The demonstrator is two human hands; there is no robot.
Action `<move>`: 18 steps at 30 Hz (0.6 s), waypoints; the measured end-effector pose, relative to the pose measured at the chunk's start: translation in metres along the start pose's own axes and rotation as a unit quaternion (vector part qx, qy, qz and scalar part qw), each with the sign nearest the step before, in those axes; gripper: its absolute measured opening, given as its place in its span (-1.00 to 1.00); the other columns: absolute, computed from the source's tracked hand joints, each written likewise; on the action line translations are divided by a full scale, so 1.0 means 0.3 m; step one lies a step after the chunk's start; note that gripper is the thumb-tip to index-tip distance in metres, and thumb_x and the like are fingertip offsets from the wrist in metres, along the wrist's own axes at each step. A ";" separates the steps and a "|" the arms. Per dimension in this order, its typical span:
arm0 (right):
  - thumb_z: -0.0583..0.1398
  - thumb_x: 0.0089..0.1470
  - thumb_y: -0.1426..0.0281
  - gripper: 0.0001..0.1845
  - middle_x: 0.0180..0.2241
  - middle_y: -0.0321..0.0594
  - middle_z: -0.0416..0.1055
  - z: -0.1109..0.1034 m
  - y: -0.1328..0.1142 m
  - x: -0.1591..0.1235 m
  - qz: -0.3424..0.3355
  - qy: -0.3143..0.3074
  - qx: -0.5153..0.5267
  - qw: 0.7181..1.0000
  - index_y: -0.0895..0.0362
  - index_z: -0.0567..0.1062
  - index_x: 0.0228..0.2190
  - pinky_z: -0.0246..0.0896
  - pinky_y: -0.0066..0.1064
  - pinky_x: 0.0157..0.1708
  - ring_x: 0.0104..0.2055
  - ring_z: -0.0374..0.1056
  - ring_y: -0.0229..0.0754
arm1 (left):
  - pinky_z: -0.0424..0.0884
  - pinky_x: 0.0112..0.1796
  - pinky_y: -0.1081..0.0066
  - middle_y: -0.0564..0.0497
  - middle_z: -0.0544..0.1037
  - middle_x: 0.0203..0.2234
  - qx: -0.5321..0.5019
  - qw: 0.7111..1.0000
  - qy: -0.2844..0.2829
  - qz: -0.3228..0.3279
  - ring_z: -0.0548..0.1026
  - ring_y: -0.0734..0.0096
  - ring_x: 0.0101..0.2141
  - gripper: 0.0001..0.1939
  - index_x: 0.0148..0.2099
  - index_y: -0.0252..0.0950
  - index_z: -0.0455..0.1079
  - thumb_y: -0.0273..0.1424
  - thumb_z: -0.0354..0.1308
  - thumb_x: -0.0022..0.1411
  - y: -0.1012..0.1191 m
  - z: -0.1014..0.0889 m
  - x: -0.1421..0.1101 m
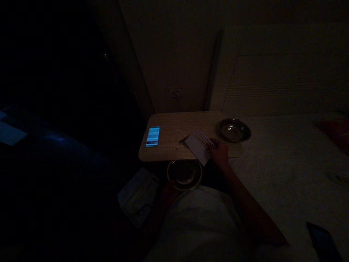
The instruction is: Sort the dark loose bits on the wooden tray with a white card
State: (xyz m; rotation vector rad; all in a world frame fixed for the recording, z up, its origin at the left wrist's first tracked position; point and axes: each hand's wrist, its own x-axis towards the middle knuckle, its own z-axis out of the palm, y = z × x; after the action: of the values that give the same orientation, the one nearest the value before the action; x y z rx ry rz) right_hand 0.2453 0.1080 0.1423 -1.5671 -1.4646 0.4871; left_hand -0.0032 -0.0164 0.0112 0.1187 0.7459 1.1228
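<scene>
My right hand is closed on the edge of a white card with a row of dark marks or slots, tilted over the small wooden table. Beside the card's left edge lies a patch of small dark grains, partly hidden under it. Below the table's front edge, my left hand grips the rim of a round metal bowl. Some pale bits show inside that bowl, too dim to name. Another shiny metal bowl stands at the table's right end.
A lit phone lies on the left of the wooden table. A wall socket with a plugged cable is behind it. A bed adjoins on the right, with a dark device. A pale bag-like object is at lower left.
</scene>
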 end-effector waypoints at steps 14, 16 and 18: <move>0.16 0.13 0.37 -0.64 -0.12 -0.05 0.61 0.015 -0.045 0.036 -0.038 0.003 -0.031 0.999 0.16 0.59 -0.08 0.40 -0.24 -0.08 -0.13 0.54 -0.02 | 0.03 0.30 -0.10 -0.16 0.68 -0.16 0.041 0.998 0.035 0.022 0.30 -0.19 0.25 -0.68 -0.10 -0.27 0.55 -0.44 0.28 0.03 0.007 -0.029 0.015; 0.15 0.13 0.39 -0.65 -0.12 -0.06 0.61 0.021 -0.058 0.037 -0.044 -0.003 -0.038 0.998 0.15 0.59 -0.08 0.40 -0.25 -0.08 -0.12 0.54 -0.04 | -0.04 0.32 -0.06 -0.15 0.69 -0.22 0.051 0.997 0.050 0.039 0.25 -0.17 0.28 -0.73 -0.18 -0.27 0.56 -0.49 0.32 -0.01 0.000 -0.024 0.016; 0.14 0.15 0.38 -0.65 -0.12 -0.06 0.61 0.025 -0.070 0.042 -0.044 0.002 -0.048 0.998 0.14 0.59 -0.07 0.41 -0.26 -0.09 -0.14 0.54 -0.04 | -0.08 0.34 -0.04 -0.14 0.70 -0.24 0.057 0.995 0.058 0.054 0.21 -0.17 0.30 -0.76 -0.23 -0.27 0.56 -0.52 0.33 -0.04 -0.003 -0.017 0.019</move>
State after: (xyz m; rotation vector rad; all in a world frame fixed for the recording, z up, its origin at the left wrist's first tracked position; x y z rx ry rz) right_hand 0.2299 0.1199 0.1591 -1.5696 -1.5666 0.3685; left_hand -0.0043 -0.0135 0.0041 0.1929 0.9167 1.1982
